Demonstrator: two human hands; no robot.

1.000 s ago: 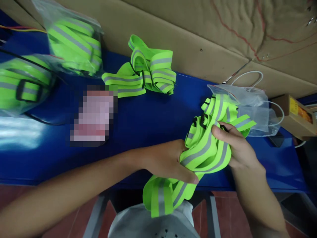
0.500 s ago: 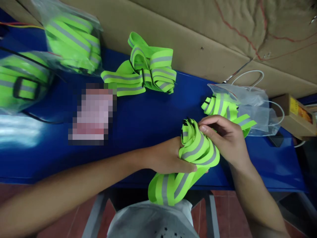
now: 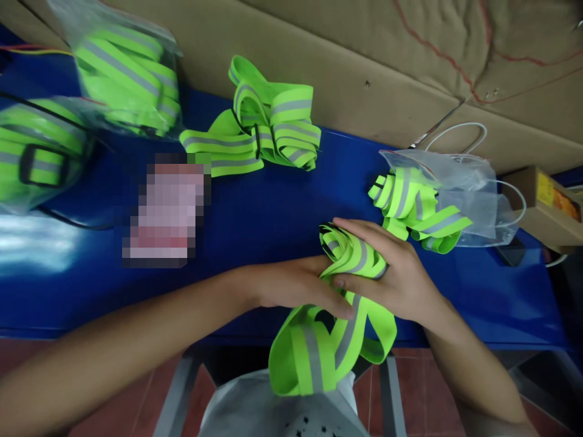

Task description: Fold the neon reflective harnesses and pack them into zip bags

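A bundled reflective strap (image 3: 359,258), bright yellow-green with a grey stripe, is held between both hands near the front edge of the blue table. My left hand (image 3: 303,288) grips it from the left, thumb across the band and other fingers mostly hidden. From the right, my right hand (image 3: 392,273) wraps over the bundle, with its thumb in front. Loose loops of the strap hang below my hands, over my lap. Just beyond my right hand lies another bundled strap (image 3: 403,194), partly at the mouth of a clear plastic bag (image 3: 473,203).
A looser strap pile (image 3: 291,130) with black buckles lies at the table's (image 3: 255,212) back. Two filled plastic bags (image 3: 122,79) of straps are at left, near a pixelated rectangular object (image 3: 168,209). A cardboard box (image 3: 542,206) and white cable are at right.
My right hand has gone from pinching the bundle's edge to wrapping around it. The bundle is squeezed tighter and tilted left, and an extra loop now hangs down at right.
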